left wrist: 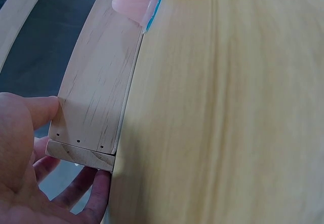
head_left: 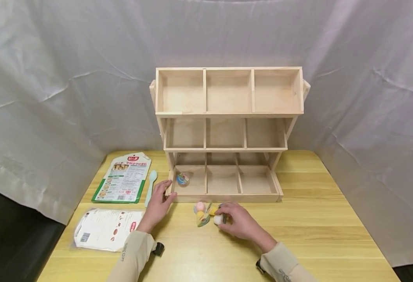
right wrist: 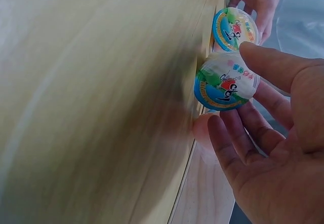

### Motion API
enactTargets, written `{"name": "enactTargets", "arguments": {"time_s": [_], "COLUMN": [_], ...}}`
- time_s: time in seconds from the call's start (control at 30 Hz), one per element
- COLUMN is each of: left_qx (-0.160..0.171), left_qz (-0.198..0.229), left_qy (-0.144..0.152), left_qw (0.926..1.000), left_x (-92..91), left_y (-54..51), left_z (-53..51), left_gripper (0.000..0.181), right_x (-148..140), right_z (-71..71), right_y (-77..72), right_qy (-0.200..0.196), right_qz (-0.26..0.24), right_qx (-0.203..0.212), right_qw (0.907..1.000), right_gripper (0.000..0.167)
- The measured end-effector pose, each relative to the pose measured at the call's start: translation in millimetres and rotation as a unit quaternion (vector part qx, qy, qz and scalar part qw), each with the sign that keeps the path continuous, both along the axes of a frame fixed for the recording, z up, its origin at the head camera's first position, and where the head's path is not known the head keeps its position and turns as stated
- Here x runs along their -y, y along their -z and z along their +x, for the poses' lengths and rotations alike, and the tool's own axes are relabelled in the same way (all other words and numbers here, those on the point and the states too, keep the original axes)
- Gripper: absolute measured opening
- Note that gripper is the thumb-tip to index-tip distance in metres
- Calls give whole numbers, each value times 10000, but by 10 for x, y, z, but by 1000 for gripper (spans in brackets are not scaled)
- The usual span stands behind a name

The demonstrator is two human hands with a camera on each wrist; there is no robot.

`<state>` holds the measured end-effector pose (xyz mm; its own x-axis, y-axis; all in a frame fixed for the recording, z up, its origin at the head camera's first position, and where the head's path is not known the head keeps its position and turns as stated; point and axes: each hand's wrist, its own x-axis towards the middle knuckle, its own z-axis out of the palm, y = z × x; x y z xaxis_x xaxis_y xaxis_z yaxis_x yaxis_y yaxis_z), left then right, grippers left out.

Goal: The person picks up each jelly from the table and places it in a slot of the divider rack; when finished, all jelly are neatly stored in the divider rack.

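A three-tier wooden rack (head_left: 227, 198) stands on the table. My left hand (head_left: 158, 202) holds the front left corner of its bottom tier; in the left wrist view the thumb touches the front board (left wrist: 96, 82) and the fingers pass round its end. My right hand (head_left: 240, 222) pinches a white jelly cup (head_left: 218, 219), whose printed lid (right wrist: 225, 88) faces the right wrist camera. Close beside it on the table lie a yellow jelly cup (head_left: 201, 218) and a pink jelly cup (head_left: 201, 206). A blue-lidded jelly cup (head_left: 182, 179) sits in the rack's bottom left compartment.
On the left lie a green-and-white printed package (head_left: 123, 180), a pale green spoon (head_left: 151, 187) and a white package (head_left: 109, 229) in clear wrap. Grey cloth (head_left: 227, 35) hangs behind the rack and along both sides of the table (head_left: 319, 235).
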<state>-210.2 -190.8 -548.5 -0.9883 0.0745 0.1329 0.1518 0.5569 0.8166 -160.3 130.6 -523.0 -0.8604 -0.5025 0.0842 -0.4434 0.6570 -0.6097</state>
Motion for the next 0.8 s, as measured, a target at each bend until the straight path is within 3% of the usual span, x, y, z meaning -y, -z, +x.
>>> {"name": "enactTargets", "arguments": {"time_s": [0.8], "left_qx": [77], "left_qz": [145], "left_qy": [-19], "left_qw": [9999], "left_x": [-7], "left_y": [0], "left_z": [1], "left_gripper": [56], "right_x": [-6], "right_z": [18], "right_y": [-10], "right_qy": [8], "right_qz": [56], "right_qx": [-277], "right_qw": [9996], "right_gripper": [40]}}
